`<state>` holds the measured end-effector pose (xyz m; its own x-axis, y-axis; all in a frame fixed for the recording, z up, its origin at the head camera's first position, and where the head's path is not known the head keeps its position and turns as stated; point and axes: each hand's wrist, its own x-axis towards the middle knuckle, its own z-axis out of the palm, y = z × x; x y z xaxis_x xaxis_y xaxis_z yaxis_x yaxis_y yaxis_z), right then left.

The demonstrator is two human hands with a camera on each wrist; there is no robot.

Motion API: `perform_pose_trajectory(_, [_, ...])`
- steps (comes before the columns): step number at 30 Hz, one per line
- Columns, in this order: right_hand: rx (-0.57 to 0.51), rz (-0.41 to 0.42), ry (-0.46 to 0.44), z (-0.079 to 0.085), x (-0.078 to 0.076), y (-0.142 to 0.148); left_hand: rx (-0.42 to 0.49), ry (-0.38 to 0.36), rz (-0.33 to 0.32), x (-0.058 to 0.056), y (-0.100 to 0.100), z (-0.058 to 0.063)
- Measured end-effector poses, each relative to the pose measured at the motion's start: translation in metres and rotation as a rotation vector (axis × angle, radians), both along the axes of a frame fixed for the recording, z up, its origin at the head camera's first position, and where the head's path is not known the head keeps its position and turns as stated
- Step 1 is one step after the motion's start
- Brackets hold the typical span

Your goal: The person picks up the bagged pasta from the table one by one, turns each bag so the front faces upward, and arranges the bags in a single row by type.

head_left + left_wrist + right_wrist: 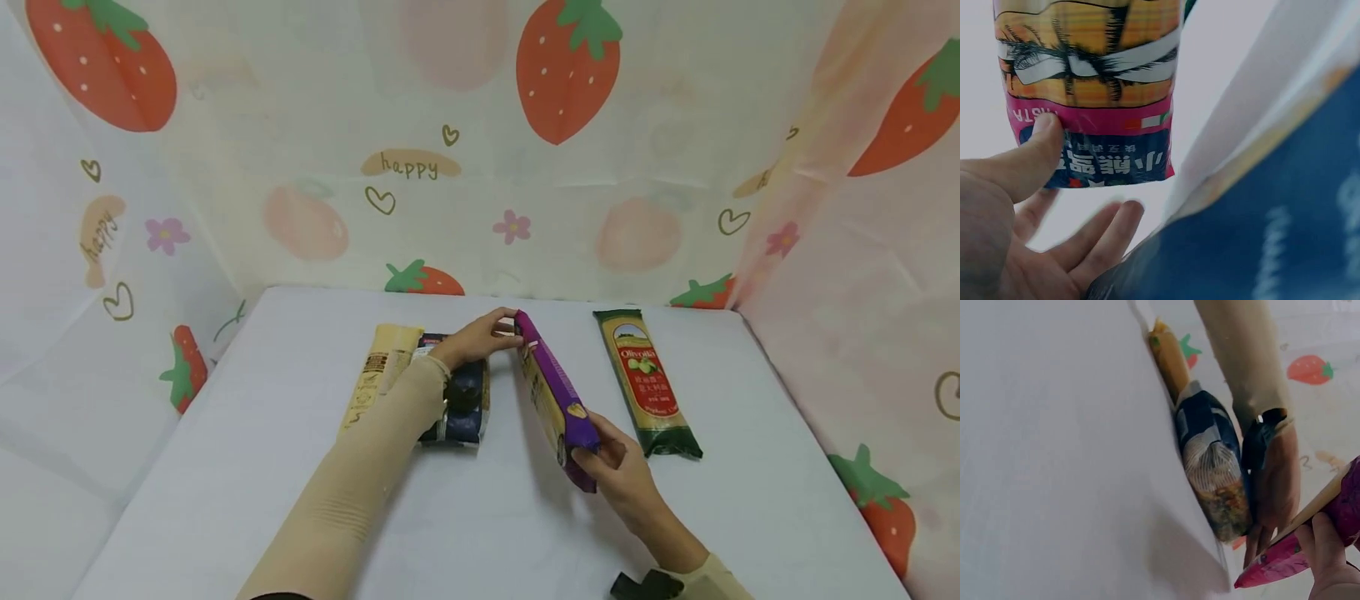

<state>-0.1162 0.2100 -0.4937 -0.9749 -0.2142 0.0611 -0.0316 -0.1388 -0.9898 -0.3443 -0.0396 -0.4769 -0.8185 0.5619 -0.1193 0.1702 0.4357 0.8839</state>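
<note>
Purple packet point(555, 387): tipped up on a narrow side over the middle of the tabletop point(757, 517), apparently raised from it; one end toward the far edge, the other nearer and slanted toward the right edge.

Left hand point(480, 340): pinching the far end, thumb on the printed face, some fingers extended past the margin.

Right hand point(624, 475): gripping the near end between thumb and fingers.

Navy packet point(461, 427): lying left of centre, partly beneath the left sleeve point(375, 475).

Yellow packet point(375, 375): just beside, nearer the left edge; contact with the navy one not certain.

Green-and-gold packet point(648, 383): lying flat toward the far right corner, near the right hand.

Risks, as judged: slip of the far end, from a pinch on the margin alone; shifting of the navy packet, from a low sweep of the sleeve; a nudge to the green-and-gold packet, from an outward swing of the right knuckles.
</note>
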Motion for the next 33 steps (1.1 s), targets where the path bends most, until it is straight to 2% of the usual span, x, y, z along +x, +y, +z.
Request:
perform_pose_trajectory(4, [-0.106, -0.031, -0.053, 0.002, -0.001, -0.003, -0.054, 0.013, -0.001, 0.001, 0.0, 0.003])
perform_pose_trajectory(7, [-0.167, -0.03, -0.052, 0.003, -0.001, -0.005, -0.077, 0.032, 0.008, 0.001, 0.001, 0.005])
perform_pose_trajectory(11, [-0.25, -0.019, -0.044, 0.005, -0.002, -0.008, -0.054, -0.002, 0.034, 0.001, 0.004, 0.007])
perform_pose_trajectory(16, [-0.343, -0.042, -0.107, 0.012, -0.003, -0.012, 0.035, -0.049, 0.023, 0.001, 0.005, 0.013])
perform_pose_trajectory(18, [-0.361, -0.048, -0.127, 0.013, -0.003, -0.013, 0.092, -0.087, 0.015, 0.0, 0.004, 0.014])
perform_pose_trajectory(20, [-0.365, -0.048, -0.136, 0.014, -0.003, -0.014, 0.176, -0.155, 0.019, 0.001, 0.002, 0.014])
perform_pose_trajectory(23, [-0.339, -0.039, -0.127, 0.015, -0.003, -0.013, 0.292, -0.268, 0.051, 0.002, 0.0, 0.013])
perform_pose_trajectory(25, [-0.303, -0.031, -0.109, 0.015, -0.004, -0.011, 0.349, -0.316, 0.082, 0.002, -0.001, 0.012])
perform_pose_trajectory(29, [-0.189, -0.041, -0.078, 0.015, -0.007, -0.007, 0.393, -0.317, 0.133, 0.002, -0.002, 0.012])
perform_pose_trajectory(33, [-0.002, -0.07, -0.031, 0.015, -0.01, -0.001, 0.399, -0.275, 0.176, 0.005, -0.004, 0.012])
